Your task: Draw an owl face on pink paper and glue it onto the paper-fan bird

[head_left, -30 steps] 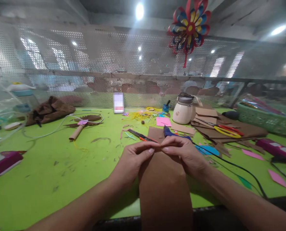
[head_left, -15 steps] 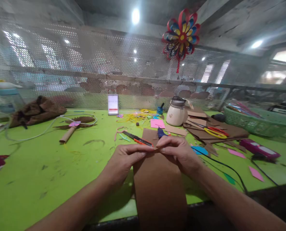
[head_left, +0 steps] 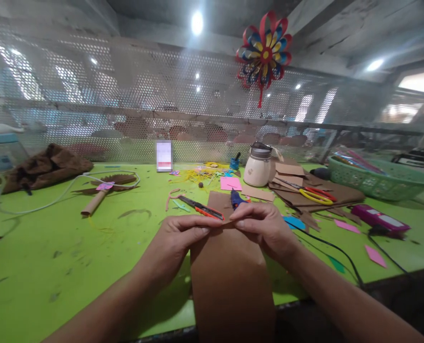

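Observation:
A long brown paper sheet point(head_left: 232, 286) hangs over the table's near edge, its top edge pinched between both hands. My left hand point(head_left: 178, 238) grips that edge on the left, thumb below and fingers above. On the right, my right hand point(head_left: 264, 228) pinches the same edge between thumb and fingers. Just beyond the fingertips lies an orange and black utility knife point(head_left: 206, 209). A dark blue glue gun point(head_left: 236, 197) lies behind my right hand, partly hidden by it. Another brown piece point(head_left: 217, 199) lies flat under these tools.
On the green table point(head_left: 101, 267) are a brown paper flower point(head_left: 97, 200), a cream jar point(head_left: 257, 169), scissors point(head_left: 317, 196) on brown paper, a green basket point(head_left: 383, 178), a purple device point(head_left: 379, 220), a black cable and coloured scraps. A phone point(head_left: 164, 156) stands at the back.
The view has shifted slightly, so most things sit a little further left. My left hand has moved slightly away from my right hand along the paper's edge; both keep their pinch.

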The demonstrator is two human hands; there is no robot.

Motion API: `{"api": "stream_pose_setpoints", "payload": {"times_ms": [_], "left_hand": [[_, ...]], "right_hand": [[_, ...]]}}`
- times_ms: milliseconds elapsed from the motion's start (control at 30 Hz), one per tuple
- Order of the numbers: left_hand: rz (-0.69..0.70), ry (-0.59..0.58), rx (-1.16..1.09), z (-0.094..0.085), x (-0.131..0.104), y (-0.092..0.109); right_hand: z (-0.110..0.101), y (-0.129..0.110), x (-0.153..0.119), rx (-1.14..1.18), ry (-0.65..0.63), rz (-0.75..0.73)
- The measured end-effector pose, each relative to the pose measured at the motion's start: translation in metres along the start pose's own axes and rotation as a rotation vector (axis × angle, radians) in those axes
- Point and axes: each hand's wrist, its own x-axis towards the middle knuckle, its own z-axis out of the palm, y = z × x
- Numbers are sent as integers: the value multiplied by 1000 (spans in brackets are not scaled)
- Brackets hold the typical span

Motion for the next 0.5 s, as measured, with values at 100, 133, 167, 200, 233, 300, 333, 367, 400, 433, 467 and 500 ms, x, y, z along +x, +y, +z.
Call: {"api": "stream_pose_setpoints", "payload": {"times_ms": [100,133,167,200,233,300,333,367,400,433,467,500], "left_hand": [[-10,10,20,-2,0,0],[-13,13,22,-2,-1,0],[-14,18,24,-2,-1,1],[-11,26,26,-1,-1,1],[-5,33,32,-1,-1,2],[9,36,48,1,-2,4],[15,35,52,1,-2,4],[20,31,53,2,-2,5],[23,27,50,2,-2,5],[24,25,44,3,-2,5],[24,25,40,3,-2,5],[23,27,37,3,-2,6]], "right_hand": [[0,-1,0,-12,0,-35],[0,-1,0,-15,1,-48],[0,-2,-1,-20,0,-59],[0,-2,-1,-28,-2,-70],[0,-2,-1,-36,-6,-80],[0,-2,-1,-49,-13,-96],[0,-2,-1,-53,-16,-100],[0,-2,-1,-56,-19,-103],[-1,-3,-1,-57,-21,-106],[-1,-3,-1,-57,-24,-108],[-1,-3,-1,-57,-27,-110],[-1,-3,-1,-57,-30,-112]]}}
